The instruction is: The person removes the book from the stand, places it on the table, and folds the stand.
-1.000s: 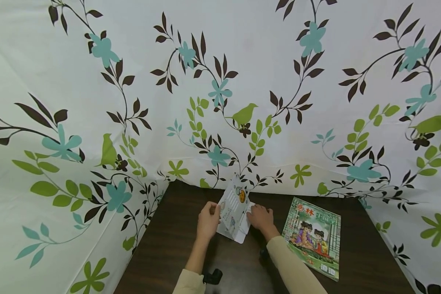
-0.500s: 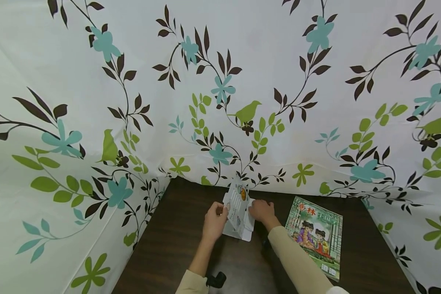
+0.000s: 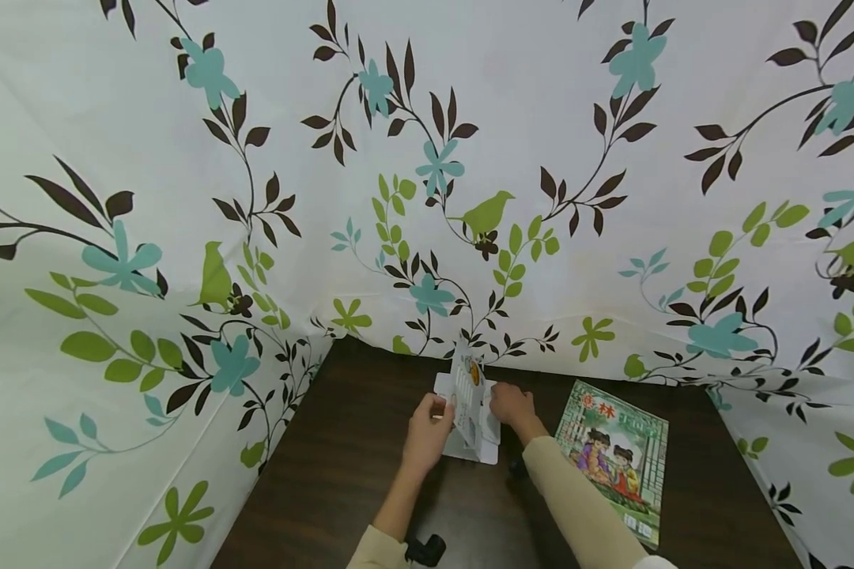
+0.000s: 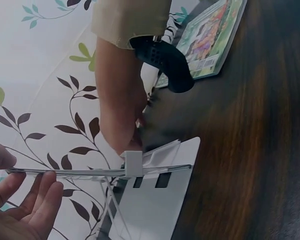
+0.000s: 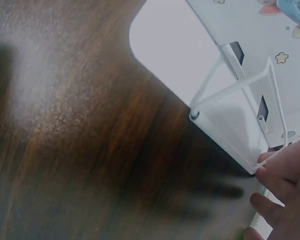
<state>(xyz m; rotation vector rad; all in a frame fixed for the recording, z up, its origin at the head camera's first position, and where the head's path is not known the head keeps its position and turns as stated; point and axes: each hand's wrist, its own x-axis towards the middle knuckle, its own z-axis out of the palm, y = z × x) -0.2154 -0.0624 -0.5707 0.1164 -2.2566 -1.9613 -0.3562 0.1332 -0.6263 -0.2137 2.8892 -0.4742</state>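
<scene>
The white stand (image 3: 473, 415) sits between the hands, its panel (image 4: 85, 173) rising steeply, edge pinched by the left hand (image 3: 427, 433), while the right hand (image 3: 515, 407), nearer the base (image 4: 157, 207), pinches the wire leg (image 5: 230, 90).

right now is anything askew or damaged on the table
No damage or spill shows. Only the magazine looks askew, slanted to the back edge of the table. The stand's panel is up, held by the left hand; that seems normal.
</scene>
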